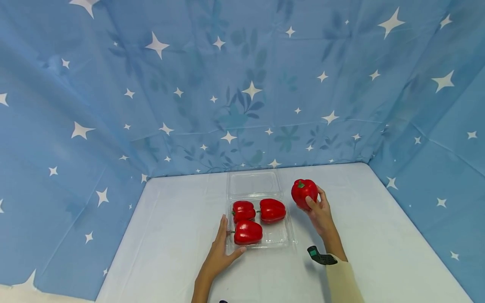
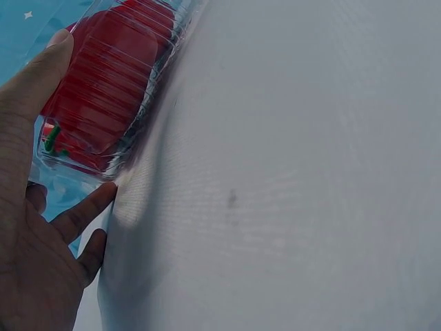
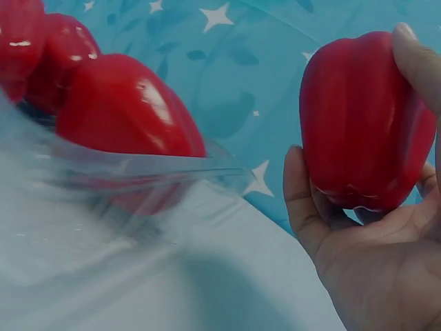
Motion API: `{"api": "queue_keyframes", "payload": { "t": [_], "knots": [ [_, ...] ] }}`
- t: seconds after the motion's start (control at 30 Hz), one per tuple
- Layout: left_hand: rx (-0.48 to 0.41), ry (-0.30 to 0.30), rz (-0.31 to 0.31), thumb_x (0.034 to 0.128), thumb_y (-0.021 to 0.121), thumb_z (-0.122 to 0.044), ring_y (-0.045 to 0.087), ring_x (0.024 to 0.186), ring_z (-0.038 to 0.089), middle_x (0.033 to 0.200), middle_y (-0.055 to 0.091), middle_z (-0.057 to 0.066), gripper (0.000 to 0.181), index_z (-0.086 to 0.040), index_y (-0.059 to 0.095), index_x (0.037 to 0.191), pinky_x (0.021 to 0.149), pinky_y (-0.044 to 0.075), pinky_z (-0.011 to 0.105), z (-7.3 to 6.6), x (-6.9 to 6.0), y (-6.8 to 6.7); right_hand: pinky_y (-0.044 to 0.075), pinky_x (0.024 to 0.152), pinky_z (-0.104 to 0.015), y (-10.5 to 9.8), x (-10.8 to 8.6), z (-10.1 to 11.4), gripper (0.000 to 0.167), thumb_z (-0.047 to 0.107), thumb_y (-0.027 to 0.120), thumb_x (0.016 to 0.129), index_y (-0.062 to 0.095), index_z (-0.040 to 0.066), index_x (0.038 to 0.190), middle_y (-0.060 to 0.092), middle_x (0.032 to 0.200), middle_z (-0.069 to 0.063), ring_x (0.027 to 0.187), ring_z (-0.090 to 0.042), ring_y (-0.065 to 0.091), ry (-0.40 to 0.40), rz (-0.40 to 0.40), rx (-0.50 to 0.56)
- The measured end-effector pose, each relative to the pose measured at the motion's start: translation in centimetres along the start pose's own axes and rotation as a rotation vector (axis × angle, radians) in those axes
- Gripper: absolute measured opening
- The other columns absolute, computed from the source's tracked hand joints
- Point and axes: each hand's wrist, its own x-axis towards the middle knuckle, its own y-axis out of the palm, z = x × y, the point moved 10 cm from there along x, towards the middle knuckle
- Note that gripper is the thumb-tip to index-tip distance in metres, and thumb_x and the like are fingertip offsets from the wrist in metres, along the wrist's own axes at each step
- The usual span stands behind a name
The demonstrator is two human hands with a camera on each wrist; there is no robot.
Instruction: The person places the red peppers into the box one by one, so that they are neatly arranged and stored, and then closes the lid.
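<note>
My right hand (image 1: 320, 212) grips a red bell pepper (image 1: 304, 192) to the right of a clear plastic clamshell container (image 1: 278, 237), raised above the table. Its green stem faces up; in the right wrist view the thumb is on one side of the pepper (image 3: 365, 124) and fingers curl beneath. Three more red bell peppers lie on their sides in the container: one at back left (image 1: 243, 211), one at back right (image 1: 272, 211), one at front left (image 1: 248, 232). With fingers straight and thumb spread, my left hand (image 1: 219, 254) rests against the container's near left corner.
The container's lid (image 1: 254, 184) is folded back flat on the far side. A white cloth covers the table (image 1: 174, 235). Blue star-patterned curtains (image 1: 235, 105) stand behind it and at both sides. A dark band (image 1: 321, 256) is on the right wrist.
</note>
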Motion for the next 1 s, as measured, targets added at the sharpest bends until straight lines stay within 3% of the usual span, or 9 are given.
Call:
{"api": "queue_keyframes", "payload": {
  "t": [0.27,0.53,0.8,1.0],
  "knots": [
    [0.015,-0.027,0.0,0.08,0.069,-0.059,0.05,0.134,0.032,0.165,0.011,-0.003,0.105,-0.027,0.007,0.159,0.101,0.028,0.078,0.1,0.0,0.0,0.054,0.09,-0.02,1.1,-1.8,-0.7,0.063,0.008,0.06,0.095,0.026,0.031,0.144,0.039,0.14,0.008,0.127,-0.011,0.041,0.052,0.02,-0.113],
    [0.01,-0.046,0.003,0.0794,0.07,-0.059,0.049,0.135,0.033,0.165,0.012,-0.004,0.106,-0.028,0.007,0.159,0.101,0.024,0.08,0.2,-0.1,0.0,0.054,0.09,-0.02,1.4,-2.8,-0.9,0.069,0.014,0.069,0.09,0.027,0.024,0.145,0.036,0.15,-0.007,0.124,-0.007,0.045,0.049,-0.007,-0.279],
    [0.011,-0.049,0.003,0.0792,0.069,-0.061,0.048,0.135,0.033,0.165,0.012,-0.004,0.106,-0.028,0.007,0.158,0.102,0.025,0.078,0.3,-0.2,0.1,0.054,0.088,-0.018,2.8,-3.8,0.2,0.069,0.01,0.072,0.087,0.034,0.009,0.145,0.043,0.142,-0.003,0.119,0.001,0.05,-0.064,0.077,-0.379],
    [0.017,-0.054,0.001,0.079,0.071,-0.058,0.048,0.135,0.033,0.165,0.013,-0.004,0.106,-0.028,0.007,0.158,0.102,0.024,0.079,0.2,-0.2,0.0,0.052,0.089,-0.017,4.1,-4.4,1.3,0.069,0.011,0.075,0.084,0.04,0.005,0.143,0.047,0.144,-0.013,0.118,0.005,0.048,-0.15,0.131,-0.498]
  ]
}}
